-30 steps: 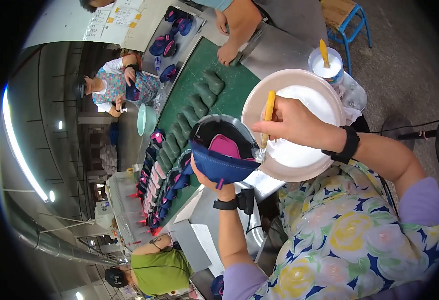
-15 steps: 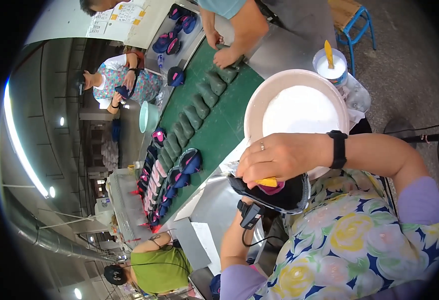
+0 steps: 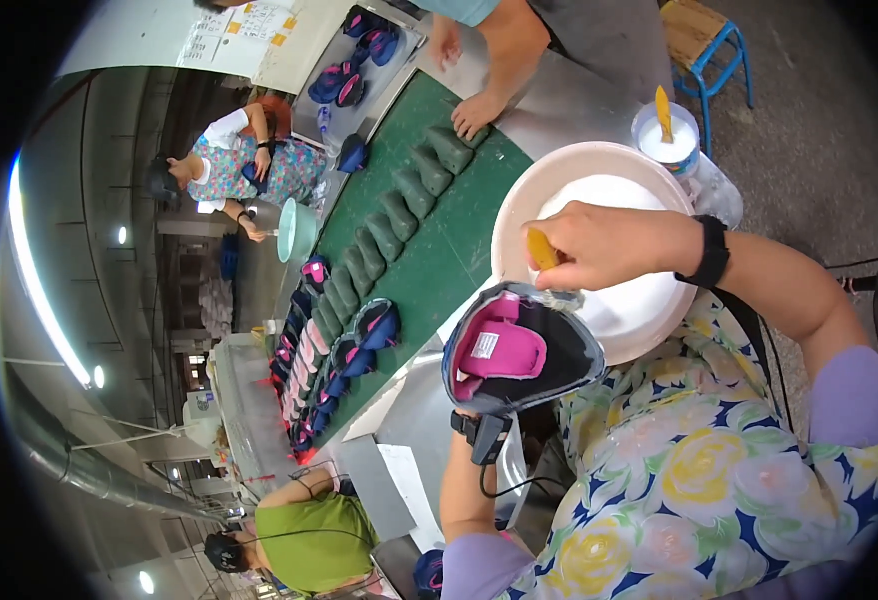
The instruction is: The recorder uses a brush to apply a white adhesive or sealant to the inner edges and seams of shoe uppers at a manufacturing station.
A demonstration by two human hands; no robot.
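My right hand [image 3: 604, 243] grips a yellow-handled brush [image 3: 541, 248]. Its bristle end is at the far rim of a dark blue shoe upper [image 3: 581, 355] with a pink tongue and a white label. The upper faces me with its inside showing. My left hand supports it from below; the fingers are hidden behind it, and only the left forearm [image 3: 467, 485] with a black wrist device shows. Right behind the brush stands a pale pink basin [image 3: 508, 215] of white liquid [image 3: 649, 308], partly covered by my right hand.
Grey shoe lasts [image 3: 399, 213] line the green belt [image 3: 454, 240], with blue uppers [image 3: 359, 360] nearer. A co-worker's hand [image 3: 476, 113] touches a far last. A tub [image 3: 667, 140] with another yellow-handled brush stands beyond the basin, near a blue-legged stool [image 3: 704, 50].
My right hand has moved up and right with the brush, out of the upper to its rim. The upper has tilted, showing its pink tongue. The co-worker's one hand has lifted off the last.
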